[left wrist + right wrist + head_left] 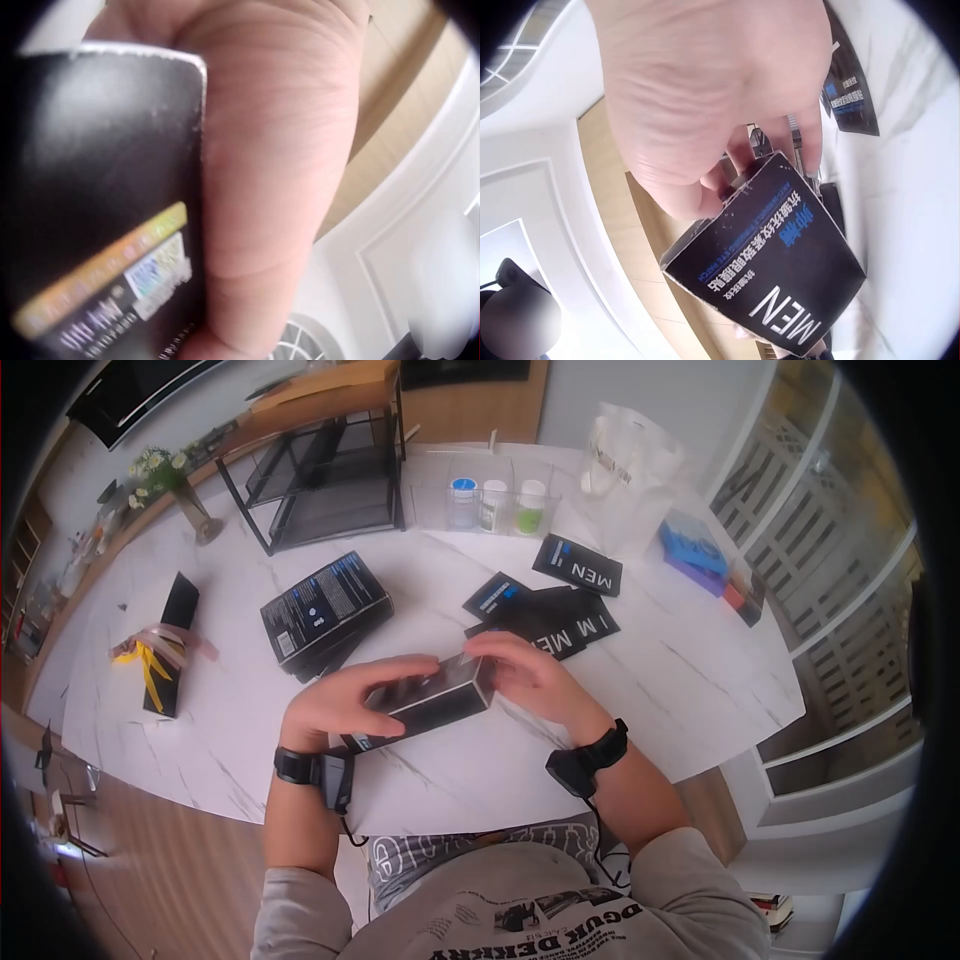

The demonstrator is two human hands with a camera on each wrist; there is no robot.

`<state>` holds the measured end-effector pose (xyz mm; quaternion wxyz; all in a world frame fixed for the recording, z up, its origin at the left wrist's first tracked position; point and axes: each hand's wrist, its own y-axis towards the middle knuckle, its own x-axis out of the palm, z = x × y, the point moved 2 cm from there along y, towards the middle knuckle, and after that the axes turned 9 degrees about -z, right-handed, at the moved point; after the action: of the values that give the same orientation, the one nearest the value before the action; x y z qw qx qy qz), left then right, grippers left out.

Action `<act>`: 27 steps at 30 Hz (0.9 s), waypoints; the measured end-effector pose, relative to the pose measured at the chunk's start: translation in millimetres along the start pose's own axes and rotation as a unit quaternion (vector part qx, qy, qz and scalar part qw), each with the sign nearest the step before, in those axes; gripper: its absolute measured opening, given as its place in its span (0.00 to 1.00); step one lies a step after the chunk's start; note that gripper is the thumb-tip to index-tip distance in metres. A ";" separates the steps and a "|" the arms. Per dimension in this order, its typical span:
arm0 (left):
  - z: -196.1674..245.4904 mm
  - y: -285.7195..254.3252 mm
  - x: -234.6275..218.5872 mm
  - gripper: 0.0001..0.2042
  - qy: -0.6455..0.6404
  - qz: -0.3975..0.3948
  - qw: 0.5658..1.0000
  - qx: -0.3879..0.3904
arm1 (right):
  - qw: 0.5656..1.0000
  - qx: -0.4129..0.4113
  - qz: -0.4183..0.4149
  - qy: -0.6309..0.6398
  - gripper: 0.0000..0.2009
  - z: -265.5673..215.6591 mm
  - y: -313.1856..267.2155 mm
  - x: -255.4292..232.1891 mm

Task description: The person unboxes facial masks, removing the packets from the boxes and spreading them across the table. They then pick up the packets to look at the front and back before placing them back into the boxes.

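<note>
A black carton [445, 705] marked "MEN" lies near the table's front, between both hands. My left hand [335, 700] grips its left part, thumb along the near side and fingers on the far side. At the right end, my right hand [540, 685] holds the carton with its fingers bent over the far edge. In the right wrist view the carton's printed end [780, 255] faces the camera. A gold strip and a code label [157, 274] show on its surface in the left wrist view. Several flat black packets [575, 565] lie just beyond the right hand.
Stacked black boxes [325, 605] sit left of centre. Farther left is a dark box [180, 610] tied with ribbon. Behind stand a mesh rack [335, 500], a clear organizer [430, 510] with bottles and a white bag [630, 470]. Blue packages [692, 548] lie far right.
</note>
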<state>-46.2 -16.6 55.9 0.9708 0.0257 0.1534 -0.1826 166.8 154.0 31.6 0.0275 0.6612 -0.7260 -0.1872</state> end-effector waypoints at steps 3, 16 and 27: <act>-8.0 -3.4 -0.3 0.36 -0.127 -0.009 0.992 0.019 | 0.999 0.023 -0.009 0.026 0.20 -4.5 -2.0 2.8; -1.2 -10.8 -10.4 0.23 -0.059 0.155 0.986 -0.029 | 0.969 0.025 0.132 -0.208 0.08 13.2 -0.9 -5.0; -4.6 20.0 12.2 0.18 0.331 0.439 0.834 -0.044 | 0.971 0.052 0.197 -0.125 0.15 19.2 1.5 10.7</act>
<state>-29.4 -1.7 47.6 0.8404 0.1068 0.4459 0.2891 158.5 148.3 12.1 -0.0617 0.4769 -0.8485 -0.2209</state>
